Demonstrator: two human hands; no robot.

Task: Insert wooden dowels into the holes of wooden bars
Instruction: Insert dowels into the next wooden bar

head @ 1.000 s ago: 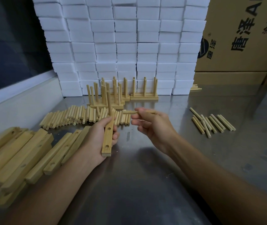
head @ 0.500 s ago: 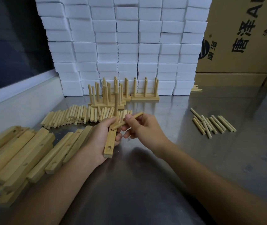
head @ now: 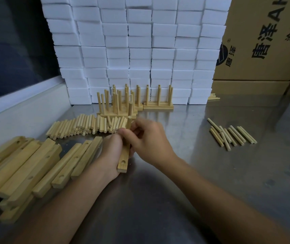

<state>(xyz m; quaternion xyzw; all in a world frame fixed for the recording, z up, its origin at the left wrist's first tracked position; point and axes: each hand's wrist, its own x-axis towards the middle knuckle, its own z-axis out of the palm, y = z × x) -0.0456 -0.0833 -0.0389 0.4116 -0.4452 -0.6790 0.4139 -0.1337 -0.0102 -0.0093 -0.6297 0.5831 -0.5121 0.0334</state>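
Observation:
My left hand (head: 111,152) grips a wooden bar (head: 124,159) from below, its near end pointing at me with an open hole showing. One dowel (head: 130,110) stands upright in the bar's far end. My right hand (head: 149,140) pinches a second dowel (head: 129,123) upright over the bar's middle; its lower end is hidden by my fingers. A row of loose dowels (head: 87,125) lies just beyond my hands, and a pile of empty bars (head: 26,166) lies at the left.
Finished bars with upright dowels (head: 158,101) stand at the back against stacked white foam blocks (head: 140,50). A small group of dowels (head: 232,136) lies to the right on the metal table (head: 211,173). Cardboard boxes (head: 264,41) fill the back right.
My right hand has swung its dowel from slanted to upright and brought it down onto the bar's middle. The left hand and bar have stayed roughly in place.

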